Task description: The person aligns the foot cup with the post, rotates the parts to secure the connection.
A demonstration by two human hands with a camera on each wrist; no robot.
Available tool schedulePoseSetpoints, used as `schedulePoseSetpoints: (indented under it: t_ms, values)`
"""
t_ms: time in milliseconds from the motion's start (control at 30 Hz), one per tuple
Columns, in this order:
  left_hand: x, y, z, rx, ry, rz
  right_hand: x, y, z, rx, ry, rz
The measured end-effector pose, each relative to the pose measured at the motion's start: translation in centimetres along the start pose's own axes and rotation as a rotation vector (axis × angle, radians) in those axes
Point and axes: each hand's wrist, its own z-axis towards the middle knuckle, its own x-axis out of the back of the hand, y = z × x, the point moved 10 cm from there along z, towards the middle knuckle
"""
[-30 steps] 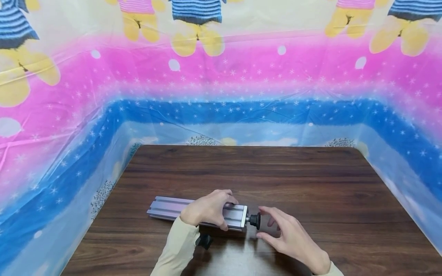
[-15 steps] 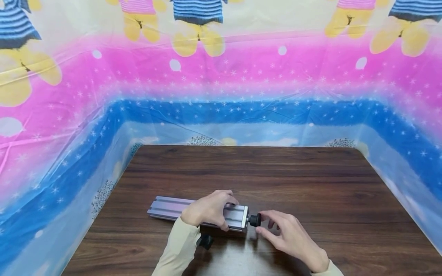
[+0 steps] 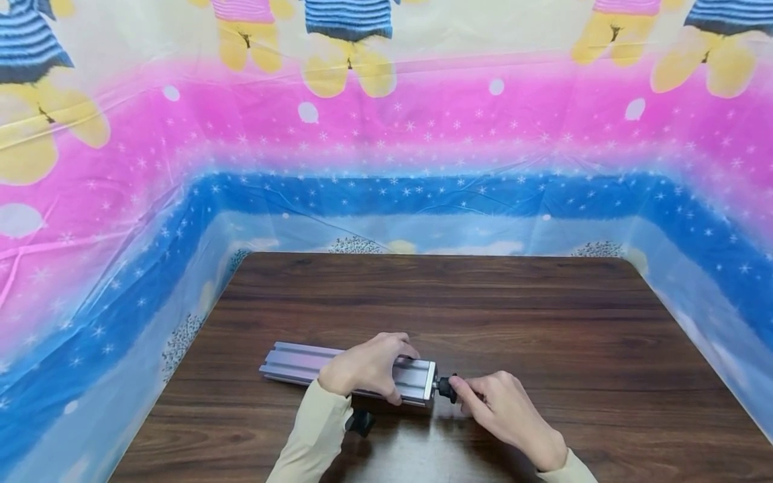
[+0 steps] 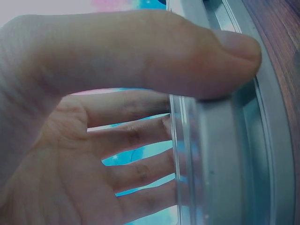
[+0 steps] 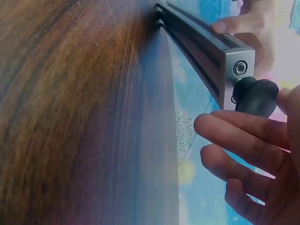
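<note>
A silver aluminium profile (image 3: 302, 359) with long slots lies at a slant near the table's front. My left hand (image 3: 362, 369) grips it near its right end; the thumb (image 4: 220, 61) crosses one side in the left wrist view, with the fingers at the opposite side. From the end plate (image 5: 238, 70) a black levelling foot (image 5: 258, 98) with a disc-shaped base sticks out on a short stem. My right hand (image 3: 507, 412) pinches this foot, the thumb at the disc's edge and the fingers curled beside it. A round bolt head (image 5: 240, 68) shows in the plate.
A dark blocky object (image 3: 360, 422) sits beside the left sleeve (image 3: 311, 429). Brown wood-grain covers the table (image 3: 423, 288). A patterned pink and blue cloth (image 3: 386, 134) hangs around the table's back and sides.
My right hand has closed from a wide spread around the foot to a pinch on it, its fingers curling in. The left hand and the profile keep their place.
</note>
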Motion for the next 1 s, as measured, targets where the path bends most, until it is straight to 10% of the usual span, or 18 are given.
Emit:
schedulePoseSetpoints:
  t_ms: [1000]
  values:
    - [-0.1, -0.2, -0.1, 0.026, -0.006, -0.011, 0.2, -0.5, -0.4, 0.059, 0.004, 0.059]
